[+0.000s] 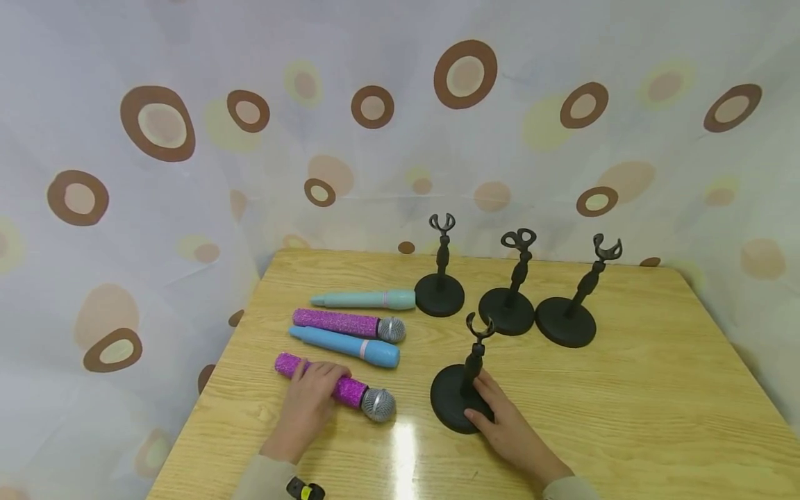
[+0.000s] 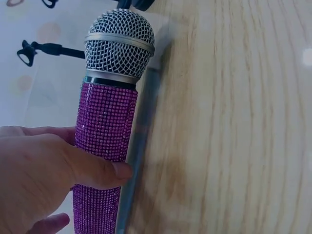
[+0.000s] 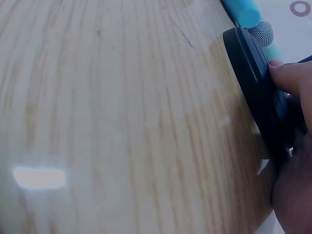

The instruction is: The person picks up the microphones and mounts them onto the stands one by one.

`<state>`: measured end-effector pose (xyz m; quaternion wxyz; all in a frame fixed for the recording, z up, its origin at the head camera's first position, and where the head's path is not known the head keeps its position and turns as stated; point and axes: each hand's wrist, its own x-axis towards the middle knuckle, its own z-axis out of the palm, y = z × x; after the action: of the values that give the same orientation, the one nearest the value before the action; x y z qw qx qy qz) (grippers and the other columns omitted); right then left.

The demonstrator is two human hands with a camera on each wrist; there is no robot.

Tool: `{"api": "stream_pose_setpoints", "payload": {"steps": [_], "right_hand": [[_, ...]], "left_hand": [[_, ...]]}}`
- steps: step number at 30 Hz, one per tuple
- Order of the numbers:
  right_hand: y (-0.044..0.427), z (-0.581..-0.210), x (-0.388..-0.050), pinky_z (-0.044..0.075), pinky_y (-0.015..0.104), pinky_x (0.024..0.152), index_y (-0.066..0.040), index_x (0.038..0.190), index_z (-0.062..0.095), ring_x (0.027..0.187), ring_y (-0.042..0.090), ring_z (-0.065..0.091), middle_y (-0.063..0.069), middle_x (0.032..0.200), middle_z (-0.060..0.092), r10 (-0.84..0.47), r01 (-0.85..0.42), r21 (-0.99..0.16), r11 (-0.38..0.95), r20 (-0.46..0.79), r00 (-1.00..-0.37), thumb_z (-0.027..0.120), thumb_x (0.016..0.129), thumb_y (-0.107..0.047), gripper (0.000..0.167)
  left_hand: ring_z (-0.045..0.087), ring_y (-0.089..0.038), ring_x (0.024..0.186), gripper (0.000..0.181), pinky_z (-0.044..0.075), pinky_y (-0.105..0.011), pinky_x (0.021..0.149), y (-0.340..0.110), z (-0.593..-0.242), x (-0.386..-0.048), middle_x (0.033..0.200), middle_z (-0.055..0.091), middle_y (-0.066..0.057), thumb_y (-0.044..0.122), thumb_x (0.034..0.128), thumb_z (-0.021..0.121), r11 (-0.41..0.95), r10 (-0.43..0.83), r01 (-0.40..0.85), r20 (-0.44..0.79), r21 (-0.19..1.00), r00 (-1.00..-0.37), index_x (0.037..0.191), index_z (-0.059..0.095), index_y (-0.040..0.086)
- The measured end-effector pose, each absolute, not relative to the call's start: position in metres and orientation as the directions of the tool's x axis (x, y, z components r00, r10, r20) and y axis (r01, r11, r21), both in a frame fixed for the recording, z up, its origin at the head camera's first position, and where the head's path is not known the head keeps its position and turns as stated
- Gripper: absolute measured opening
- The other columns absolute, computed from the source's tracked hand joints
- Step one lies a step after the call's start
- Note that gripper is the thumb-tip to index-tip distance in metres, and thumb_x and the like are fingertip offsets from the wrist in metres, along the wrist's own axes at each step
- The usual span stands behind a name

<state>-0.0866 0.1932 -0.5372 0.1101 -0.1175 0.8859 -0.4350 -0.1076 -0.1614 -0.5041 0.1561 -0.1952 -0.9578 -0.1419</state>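
The left hand (image 1: 310,401) holds a glittery purple microphone (image 1: 350,392) with a silver mesh head, lying nearest the front in the head view. In the left wrist view the thumb of the left hand (image 2: 53,170) lies across the handle of the purple microphone (image 2: 105,122). A black stand (image 1: 450,399) with a round base and a forked clip on top is gripped at its base by the right hand (image 1: 512,434). The right wrist view shows the thumb of the right hand (image 3: 295,97) on the edge of the black base (image 3: 251,78).
Behind the left hand lie a blue microphone (image 1: 350,346), another purple microphone (image 1: 337,322) and a pale green one (image 1: 362,300). Three more black stands, at left (image 1: 439,295), middle (image 1: 506,312) and right (image 1: 565,322), stand towards the back of the wooden table (image 1: 656,389).
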Motion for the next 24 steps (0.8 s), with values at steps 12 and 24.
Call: {"api": "stream_pose_setpoints", "payload": {"steps": [12, 24], "right_hand": [[0.192, -0.536, -0.086, 0.023, 0.060, 0.118, 0.001, 0.154, 0.028, 0.152, 0.038, 0.015, 0.017, 0.166, 0.013, -0.302, -0.117, -0.792, 0.600, -0.088, -0.949, 0.057, 0.100, -0.035, 0.071], [0.192, -0.538, -0.086, 0.023, 0.060, 0.118, 0.001, 0.154, 0.028, 0.152, 0.038, 0.015, 0.016, 0.166, 0.013, -0.301, -0.118, -0.791, 0.600, -0.087, -0.950, 0.057, 0.100, -0.034, 0.070]], "left_hand": [[0.067, -0.028, 0.106, 0.048, 0.045, -0.054, 0.106, -0.160, -0.479, -0.107, 0.108, 0.073, -0.008, -0.003, 0.0679, 0.085, 0.849, 0.334, 0.460, 0.411, 0.260, -0.848, 0.110, 0.069, 0.012], [0.067, -0.021, 0.105, 0.056, 0.056, -0.035, 0.093, -0.148, -0.456, -0.106, 0.110, 0.072, -0.004, 0.010, 0.0655, 0.092, 0.797, 0.332, 0.521, 0.500, 0.305, -0.800, 0.116, 0.067, 0.015]]}}
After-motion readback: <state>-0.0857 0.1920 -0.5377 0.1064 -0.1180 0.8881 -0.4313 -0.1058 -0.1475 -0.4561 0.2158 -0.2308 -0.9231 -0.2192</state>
